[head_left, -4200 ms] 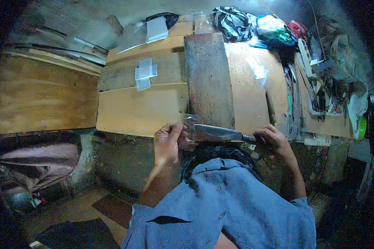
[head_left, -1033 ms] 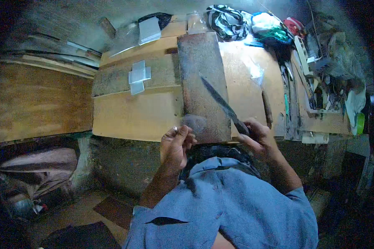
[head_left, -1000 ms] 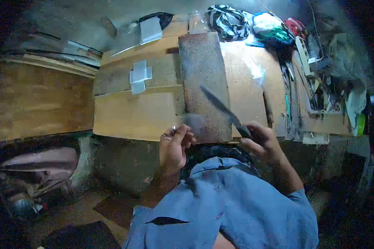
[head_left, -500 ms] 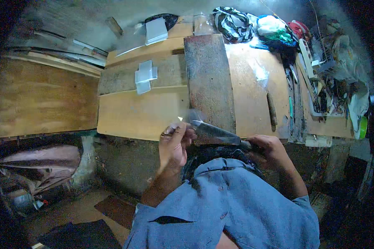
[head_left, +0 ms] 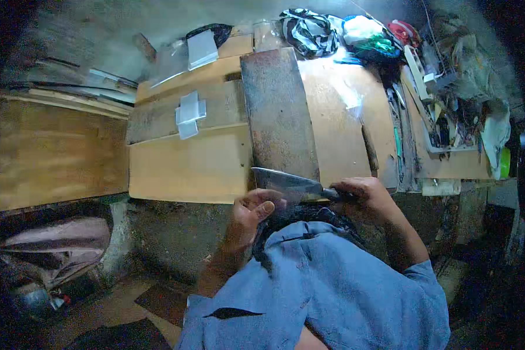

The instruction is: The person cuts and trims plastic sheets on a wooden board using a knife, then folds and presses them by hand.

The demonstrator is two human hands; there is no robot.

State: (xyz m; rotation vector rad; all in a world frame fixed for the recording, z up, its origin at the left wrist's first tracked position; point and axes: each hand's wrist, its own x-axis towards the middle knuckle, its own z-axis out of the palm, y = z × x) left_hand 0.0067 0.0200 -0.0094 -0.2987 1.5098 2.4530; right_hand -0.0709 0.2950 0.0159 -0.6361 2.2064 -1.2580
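Note:
My right hand (head_left: pixel 360 192) is closed round the dark handle of a broad-bladed knife (head_left: pixel 291 182). Its metal blade widens away from the handle and points left, above the bench's front edge. Just below the blade's far end is my left hand (head_left: pixel 255 209), with fingers curled and thumb close to them. Whether those fingers touch the blade or hold something small, I cannot tell. Beyond the knife, a worn dark board (head_left: pixel 280 111) lies lengthwise across the bench.
Translucent rectangular pieces (head_left: pixel 189 115) lie overlapped on the left boards, with a white stack (head_left: pixel 202 49) farther back. A dark rod (head_left: pixel 369 149) rests to the right. Bags (head_left: pixel 309 34) sit at the back, and a tray of tools (head_left: pixel 449 140) stands at the right.
The knife has risen and tilted, showing more of its blade. My left hand has lowered, and the small pale piece at its fingertips no longer shows. The view has shifted slightly right.

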